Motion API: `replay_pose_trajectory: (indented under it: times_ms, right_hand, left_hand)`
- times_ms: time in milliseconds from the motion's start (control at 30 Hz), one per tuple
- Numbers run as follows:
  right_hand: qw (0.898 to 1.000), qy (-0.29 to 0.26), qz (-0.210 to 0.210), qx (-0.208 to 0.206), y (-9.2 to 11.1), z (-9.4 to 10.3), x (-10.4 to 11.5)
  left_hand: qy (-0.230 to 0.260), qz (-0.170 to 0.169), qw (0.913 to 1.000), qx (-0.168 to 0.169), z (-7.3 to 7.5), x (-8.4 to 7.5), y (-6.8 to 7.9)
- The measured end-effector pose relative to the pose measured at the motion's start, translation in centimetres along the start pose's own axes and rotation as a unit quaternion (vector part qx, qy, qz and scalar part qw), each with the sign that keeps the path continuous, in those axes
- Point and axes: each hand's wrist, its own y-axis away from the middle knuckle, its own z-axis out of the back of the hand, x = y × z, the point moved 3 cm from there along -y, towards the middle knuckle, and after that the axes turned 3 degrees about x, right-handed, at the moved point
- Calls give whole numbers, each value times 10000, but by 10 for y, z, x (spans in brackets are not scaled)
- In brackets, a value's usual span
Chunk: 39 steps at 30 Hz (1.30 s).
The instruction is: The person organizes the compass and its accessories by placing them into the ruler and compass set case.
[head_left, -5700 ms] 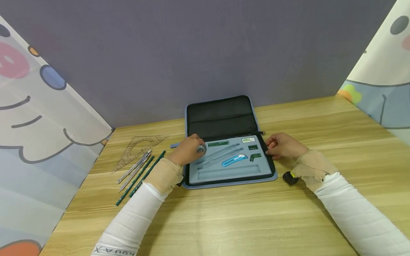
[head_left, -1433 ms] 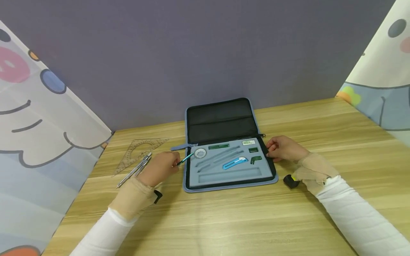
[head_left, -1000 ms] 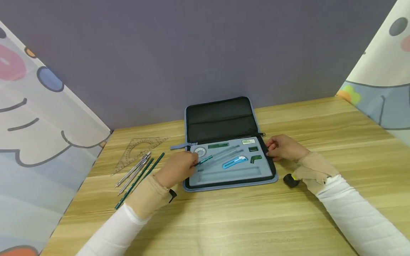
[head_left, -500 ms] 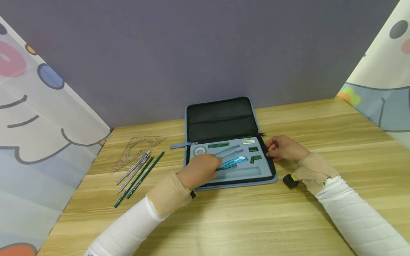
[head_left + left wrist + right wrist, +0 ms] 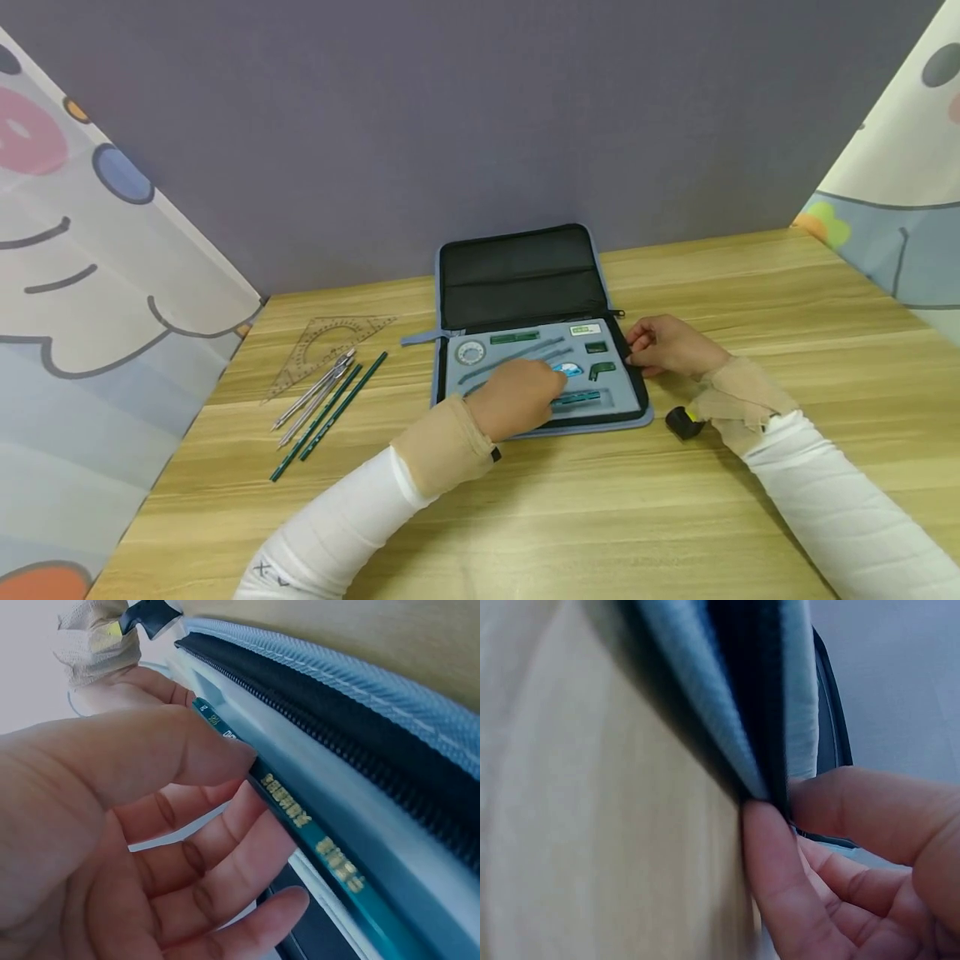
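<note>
My left hand pinches a dark green pencil between thumb and fingers, low over the long front recess of the grey-blue foam insert. Gold lettering runs along the pencil in the left wrist view; whether it touches the recess floor I cannot tell. With thumb and finger, my right hand grips the right edge of the open zip case. A blue utility knife, mostly covered by my left hand, lies in the insert. Beside it are a white ring-shaped piece and a green angled piece.
Left of the case lie two green pencils, silver compasses and a clear set square with a protractor scale. The insert also holds a white eraser. A grey partition stands behind the case.
My left hand earlier set the white ring-shaped piece into the insert's upper left. Since then it has carried the pencil rightward from the left side to the front recess. My right hand stays put.
</note>
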Motion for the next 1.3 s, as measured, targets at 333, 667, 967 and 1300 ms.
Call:
replay_pose_trajectory:
  times_ms: [333,667,967,1300]
  right_hand:
    - [9999,-58,-81,-29,-1,-1,-1]
    - [9999,-117,-82,-37,-2,-1,1]
    - [9998,-174,-67,-2,-3,1,0]
    - [9998,-190,-50,-15,-2,1,-2]
  left_hand:
    - [-111,133,9985,516,-4,-7,-9]
    - [239,14,9984,508,-4,-5,-11]
    - [775,159,9948,644,-5,-1,-11]
    - [615,-24,9965,567,-3,-2,-10]
